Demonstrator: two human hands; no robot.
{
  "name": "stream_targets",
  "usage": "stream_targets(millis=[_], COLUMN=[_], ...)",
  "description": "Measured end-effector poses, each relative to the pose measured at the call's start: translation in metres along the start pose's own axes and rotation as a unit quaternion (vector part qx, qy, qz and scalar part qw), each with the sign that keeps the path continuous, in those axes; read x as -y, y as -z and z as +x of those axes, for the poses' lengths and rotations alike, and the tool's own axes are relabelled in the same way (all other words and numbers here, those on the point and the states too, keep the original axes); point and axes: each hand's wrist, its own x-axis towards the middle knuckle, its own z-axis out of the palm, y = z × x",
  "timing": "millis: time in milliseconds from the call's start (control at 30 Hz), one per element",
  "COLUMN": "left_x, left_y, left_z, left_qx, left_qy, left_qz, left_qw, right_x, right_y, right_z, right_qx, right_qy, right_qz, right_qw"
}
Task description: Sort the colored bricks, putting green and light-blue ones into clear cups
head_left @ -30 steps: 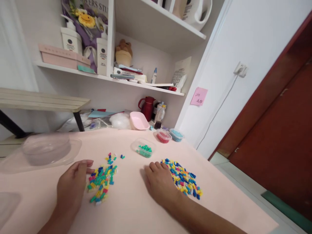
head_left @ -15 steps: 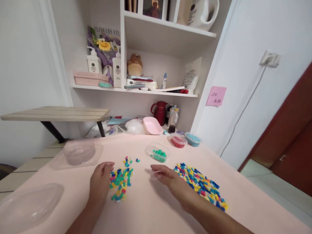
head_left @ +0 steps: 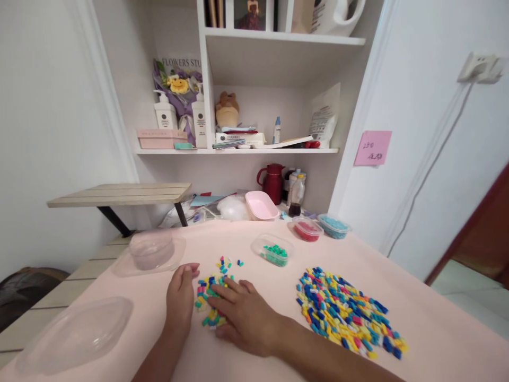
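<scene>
My right hand (head_left: 248,318) lies palm down with fingers spread over the small pile of coloured little bricks (head_left: 202,294), mostly green, with blue, yellow and pink among them. Part of that pile is hidden under the fingers. Along its left side my left hand (head_left: 181,294) rests on edge, loosely open, thumb on top and holding nothing I can see. Beyond the hands, a clear oval tub (head_left: 258,245) contains green bricks (head_left: 276,254). To the right spreads a larger heap of mixed bricks (head_left: 345,310).
Clear tubs of red pieces (head_left: 308,229) and light blue pieces (head_left: 334,225) stand at the back right. On the left are a clear round container (head_left: 151,252) and a clear lid (head_left: 79,331). A pink tray (head_left: 261,206) and a red jug (head_left: 273,183) stand behind the pink-covered table.
My right hand has moved left from the space between the piles and come down on the small pile. My left hand stays beside it. The view has turned slightly left.
</scene>
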Motion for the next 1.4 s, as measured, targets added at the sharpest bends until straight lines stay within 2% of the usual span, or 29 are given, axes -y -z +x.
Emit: stream_targets(millis=[67, 133, 267, 333, 567, 767, 900, 1000, 1100, 1167, 1267, 1333, 1400], left_x=[0.002, 0.005, 0.008, 0.008, 0.001, -0.005, -0.021, -0.028, -0.015, 0.006, 0.035, 0.043, 0.041], left_y=[-0.002, -0.004, -0.007, -0.006, -0.001, 0.000, 0.011, 0.024, 0.037, 0.045, 0.051, 0.049, 0.043], left_z=[0.000, 0.000, 0.000, 0.000, 0.002, 0.004, 0.000, -0.009, -0.024, -0.034, -0.041, -0.040, -0.037], left_qx=[0.007, 0.014, 0.021, 0.023, 0.052, 0.074, 0.116, 0.160, 0.178, 0.203, 0.182, 0.190, 0.204], left_qy=[-0.006, -0.011, -0.018, -0.021, -0.042, -0.031, -0.001, 0.013, 0.011, -0.040, -0.114, -0.134, -0.146], left_qz=[0.003, 0.009, 0.029, 0.039, 0.079, 0.099, 0.131, 0.177, 0.237, 0.335, 0.443, 0.476, 0.495], left_qw=[1.000, 1.000, 0.999, 0.999, 0.995, 0.992, 0.985, 0.971, 0.955, 0.919, 0.870, 0.848, 0.832], right_x=[-0.009, -0.021, -0.042, -0.048, -0.048, -0.053, -0.055, -0.056, -0.054, -0.051, -0.047, -0.045, -0.045], right_y=[0.006, 0.009, 0.007, 0.002, -0.011, -0.013, -0.012, -0.011, -0.006, -0.002, 0.003, 0.004, 0.004], right_z=[-0.011, -0.022, -0.029, -0.027, -0.022, -0.017, -0.016, -0.017, -0.017, -0.017, -0.016, -0.015, -0.014], right_qx=[-0.006, -0.038, -0.179, -0.225, -0.228, -0.240, -0.262, -0.285, -0.302, -0.299, -0.295, -0.301, -0.312], right_qy=[-0.002, -0.015, -0.067, -0.097, -0.155, -0.171, -0.168, -0.155, -0.154, -0.161, -0.167, -0.171, -0.175], right_qz=[0.009, 0.036, 0.119, 0.144, 0.057, 0.084, 0.151, 0.219, 0.258, 0.265, 0.261, 0.260, 0.265], right_qw=[1.000, 0.999, 0.974, 0.959, 0.960, 0.952, 0.938, 0.920, 0.905, 0.902, 0.904, 0.901, 0.895])
